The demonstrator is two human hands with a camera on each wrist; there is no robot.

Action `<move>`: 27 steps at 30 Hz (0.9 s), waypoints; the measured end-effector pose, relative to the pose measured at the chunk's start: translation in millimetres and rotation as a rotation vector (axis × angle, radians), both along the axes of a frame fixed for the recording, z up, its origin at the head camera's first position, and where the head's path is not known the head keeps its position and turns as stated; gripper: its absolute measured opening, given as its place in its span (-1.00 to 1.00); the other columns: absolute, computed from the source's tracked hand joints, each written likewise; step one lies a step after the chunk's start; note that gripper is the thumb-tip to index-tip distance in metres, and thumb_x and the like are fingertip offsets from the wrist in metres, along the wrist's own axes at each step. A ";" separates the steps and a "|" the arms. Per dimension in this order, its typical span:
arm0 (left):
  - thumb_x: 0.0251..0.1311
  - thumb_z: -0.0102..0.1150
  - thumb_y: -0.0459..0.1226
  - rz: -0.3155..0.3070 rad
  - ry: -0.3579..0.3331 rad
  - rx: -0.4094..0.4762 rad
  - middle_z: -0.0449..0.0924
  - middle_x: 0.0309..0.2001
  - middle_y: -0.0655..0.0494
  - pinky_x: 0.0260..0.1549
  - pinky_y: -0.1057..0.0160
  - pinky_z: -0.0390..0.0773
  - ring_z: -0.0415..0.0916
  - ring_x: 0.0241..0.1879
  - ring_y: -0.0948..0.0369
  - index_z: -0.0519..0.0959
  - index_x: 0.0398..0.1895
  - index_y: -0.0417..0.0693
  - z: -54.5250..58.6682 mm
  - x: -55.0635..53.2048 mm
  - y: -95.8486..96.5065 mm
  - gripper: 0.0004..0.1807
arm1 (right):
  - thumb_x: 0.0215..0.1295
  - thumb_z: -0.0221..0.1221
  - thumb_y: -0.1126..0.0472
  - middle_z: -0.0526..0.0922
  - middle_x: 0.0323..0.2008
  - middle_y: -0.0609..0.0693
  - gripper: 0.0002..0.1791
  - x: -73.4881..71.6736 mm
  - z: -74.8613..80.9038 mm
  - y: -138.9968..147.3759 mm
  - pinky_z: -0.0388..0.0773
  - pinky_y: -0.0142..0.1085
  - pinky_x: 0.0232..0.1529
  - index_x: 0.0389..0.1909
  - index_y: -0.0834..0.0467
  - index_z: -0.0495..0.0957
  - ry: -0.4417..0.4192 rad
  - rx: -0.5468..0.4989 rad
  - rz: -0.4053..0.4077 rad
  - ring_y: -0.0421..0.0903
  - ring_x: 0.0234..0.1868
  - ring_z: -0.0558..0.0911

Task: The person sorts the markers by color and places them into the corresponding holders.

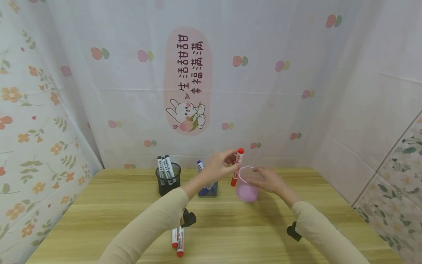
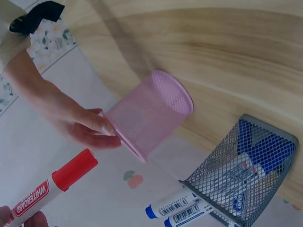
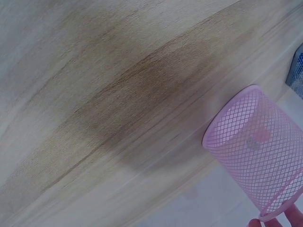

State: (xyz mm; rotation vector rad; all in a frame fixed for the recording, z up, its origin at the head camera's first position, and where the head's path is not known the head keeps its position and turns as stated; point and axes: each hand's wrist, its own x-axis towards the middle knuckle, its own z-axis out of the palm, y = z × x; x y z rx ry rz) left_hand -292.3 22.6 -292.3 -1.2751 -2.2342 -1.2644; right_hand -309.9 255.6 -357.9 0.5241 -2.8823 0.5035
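Observation:
My left hand [image 1: 217, 168] pinches a red whiteboard marker [image 1: 239, 158], held upright with a slight tilt beside the pink mesh pen holder [image 1: 247, 193]. In the left wrist view, the marker's red cap [image 2: 75, 169] stands apart from the holder's rim. My right hand [image 1: 271, 182] grips that holder by its rim at the right side, thumb on the outer wall. In the right wrist view, fingertips [image 3: 294, 216] show at the rim of the pink mesh [image 3: 265, 146]. The holder stands upright on the table, and no pens show through its mesh.
Left of the pink holder stands a grey mesh holder [image 1: 207, 192] with blue-capped markers [image 2: 173, 203]. Further left, a black mesh holder [image 1: 169, 189] contains several black-capped markers [image 1: 161, 167]. Two red-capped markers [image 1: 180, 242] lie on the wooden table [image 1: 230, 234] near my left forearm. A printed curtain [image 1: 263, 110] hangs behind.

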 end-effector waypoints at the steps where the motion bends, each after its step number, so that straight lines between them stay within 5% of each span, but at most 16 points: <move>1: 0.09 0.11 -0.37 0.010 -0.006 -0.002 0.55 -0.36 0.03 -0.30 0.33 0.47 0.47 -0.38 0.26 0.45 -0.11 -0.28 0.8 -1.3 0.4 -0.72 | 0.06 0.15 -0.12 0.46 -0.05 0.25 -0.36 -0.4 0.2 -0.6 0.37 0.09 -0.16 0.01 0.31 0.41 -0.001 0.000 -0.001 0.21 -0.04 0.42; 17: 0.13 0.09 -0.32 0.101 -0.023 -0.046 0.54 -0.41 0.12 -0.35 0.46 0.43 0.45 -0.41 0.31 0.46 -0.11 -0.19 5.7 -23.5 12.2 -0.75 | 0.05 0.15 -0.14 0.44 -0.02 0.26 -0.35 -1.8 -1.6 -0.3 0.35 0.13 -0.16 0.02 0.28 0.42 -0.004 -0.002 -0.020 0.21 -0.01 0.40; 27: 0.14 0.10 -0.30 0.080 -0.042 -0.030 0.54 -0.42 0.11 -0.37 0.46 0.43 0.47 -0.40 0.31 0.45 -0.12 -0.20 8.1 -30.8 26.6 -0.75 | 0.05 0.17 -0.09 0.45 -0.03 0.26 -0.37 0.0 1.0 -1.8 0.36 0.11 -0.16 0.01 0.31 0.41 -0.007 -0.008 0.003 0.22 -0.02 0.40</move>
